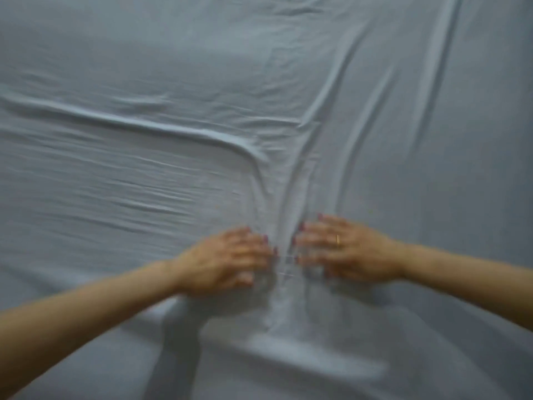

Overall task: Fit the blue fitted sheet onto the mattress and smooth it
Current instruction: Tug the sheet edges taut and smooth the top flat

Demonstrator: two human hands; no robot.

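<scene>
My left hand (227, 259) and right hand (337, 249) press flat, fingertips nearly meeting, astride the pale blue cotton fitted sheet's (144, 67) raised fold (291, 215), which runs straight away from me

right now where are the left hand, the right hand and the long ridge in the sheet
left hand (227, 259), head view, back of the hand, flat on the sheet
right hand (343, 249), head view, back of the hand, near the ring
long ridge (161, 127), head view, middle of the raised fold left of centre
</scene>
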